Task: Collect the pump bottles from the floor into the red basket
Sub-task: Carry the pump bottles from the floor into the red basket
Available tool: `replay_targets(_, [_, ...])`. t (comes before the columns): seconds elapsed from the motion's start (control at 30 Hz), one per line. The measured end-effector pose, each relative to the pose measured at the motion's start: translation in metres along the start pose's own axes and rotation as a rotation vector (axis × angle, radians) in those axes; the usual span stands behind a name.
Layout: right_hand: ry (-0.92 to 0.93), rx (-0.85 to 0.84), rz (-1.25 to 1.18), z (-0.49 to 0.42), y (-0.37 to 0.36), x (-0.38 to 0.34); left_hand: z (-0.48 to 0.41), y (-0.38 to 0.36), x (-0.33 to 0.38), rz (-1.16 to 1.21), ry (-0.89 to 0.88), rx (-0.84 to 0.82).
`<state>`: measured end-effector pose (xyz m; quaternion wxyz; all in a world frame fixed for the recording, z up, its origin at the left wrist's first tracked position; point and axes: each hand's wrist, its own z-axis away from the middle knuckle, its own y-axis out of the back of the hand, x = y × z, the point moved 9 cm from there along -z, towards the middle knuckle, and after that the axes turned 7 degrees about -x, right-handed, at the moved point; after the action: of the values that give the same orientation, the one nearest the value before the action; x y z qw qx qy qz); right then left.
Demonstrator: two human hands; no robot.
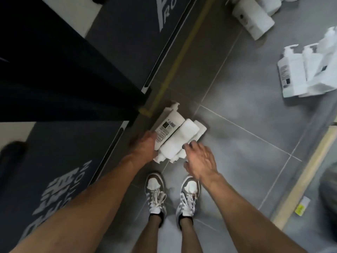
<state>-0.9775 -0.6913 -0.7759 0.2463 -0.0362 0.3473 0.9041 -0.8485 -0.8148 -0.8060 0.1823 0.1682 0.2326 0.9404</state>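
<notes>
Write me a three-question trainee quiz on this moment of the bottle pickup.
1. True or false: the red basket is in view.
2. The left hand is against: A) the bottle cluster by the shoes; B) the bottles at far right; C) the yellow floor tape.
3. Fill in: the right hand has its fingers ___ (spread or fisted).

Key: 1 false; 2 A; 3 spread.
</notes>
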Motion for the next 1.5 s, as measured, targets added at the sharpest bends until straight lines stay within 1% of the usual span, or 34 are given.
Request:
replay_targets(0.13, [0.049, 0.071, 0.077, -0.052, -0.010, 0.009, -0.053, -0.019, -0.007, -0.077, 0.035, 0.007])
replay_targets(0.33, [0.183, 0.091, 0.219, -0.097, -0.044, 0.013, -0.103, -0.043, -0.012, -0.037, -0.022, 0.102])
replay_targets(0.5, [0.346, 0.097, 0.344, -0.125, -0.064, 0.010, -0.127, -0.056, -0.010, -0.007, -0.041, 0.179])
replay_targets(0.57, [0.360, 0.113, 0.385, -0.135, -0.066, 0.008, -0.134, -0.059, -0.010, -0.033, -0.028, 0.211])
replay_targets(0.67, [0.391, 0.141, 0.440, -0.145, -0.073, 0.006, -0.141, -0.065, -0.009, -0.066, -0.010, 0.210])
replay_targets(0.77, [0.419, 0.159, 0.489, -0.150, -0.078, 0.006, -0.144, -0.069, -0.011, -0.005, 0.015, 0.199])
replay_targets(0.93, [0.415, 0.131, 0.600, -0.151, -0.083, 0.009, -0.147, -0.073, -0.012, 0.025, 0.020, 0.230])
replay_targets(1.07, [0.449, 0.116, 0.660, -0.151, -0.092, 0.013, -0.151, -0.078, -0.014, 0.007, 0.054, 0.194])
replay_targets(1.17, [0.453, 0.117, 0.698, -0.157, -0.100, 0.013, -0.153, -0.077, -0.011, -0.027, 0.064, 0.202])
replay_targets(1.3, [0.456, 0.136, 0.720, -0.156, -0.101, 0.008, -0.148, -0.067, -0.010, -0.047, 0.050, 0.180])
replay_targets(1.4, [0.418, 0.164, 0.624, -0.131, -0.092, 0.009, -0.127, -0.056, -0.012, 0.005, 0.059, 0.172])
replay_targets(1.5, [0.351, 0.206, 0.481, -0.085, -0.072, 0.017, -0.091, -0.037, -0.011, 0.051, 0.064, 0.180])
